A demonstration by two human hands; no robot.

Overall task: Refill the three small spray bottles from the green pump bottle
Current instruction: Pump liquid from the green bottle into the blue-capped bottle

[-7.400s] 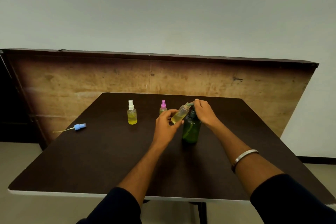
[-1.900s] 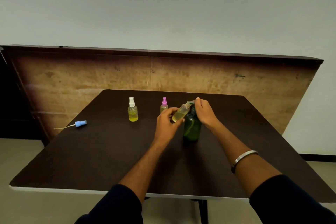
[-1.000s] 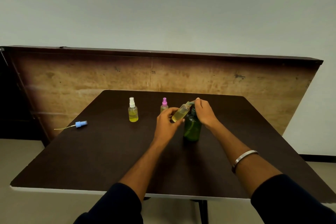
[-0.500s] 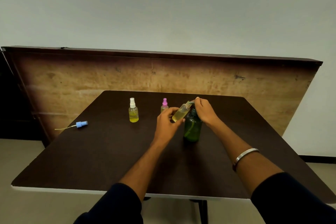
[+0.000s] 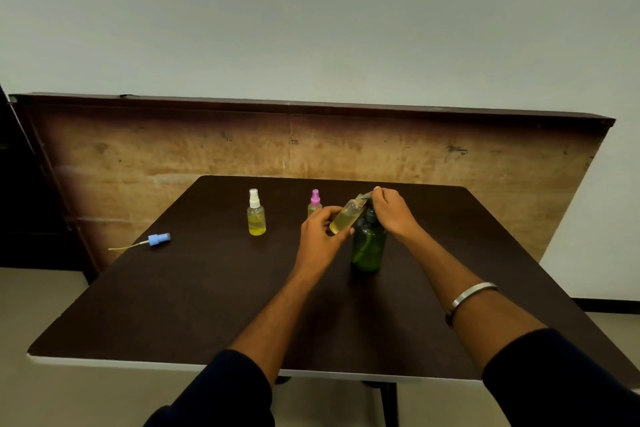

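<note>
Left hand [image 5: 320, 232] grips tilted uncapped spray bottle [image 5: 346, 218], neck at pump spout | right hand [image 5: 393, 213] curled over green pump bottle [image 5: 369, 246] head, mid-table | capped bottles stand left, farther back.

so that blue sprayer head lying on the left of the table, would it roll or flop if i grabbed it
The blue sprayer head lies on its side, and its cap looks round, so a nudge may roll it. Its thin dip tube trails off slightly curved, so it probably bends and wobbles when lifted. The whole piece looks small and plastic, so likely very light.
</note>
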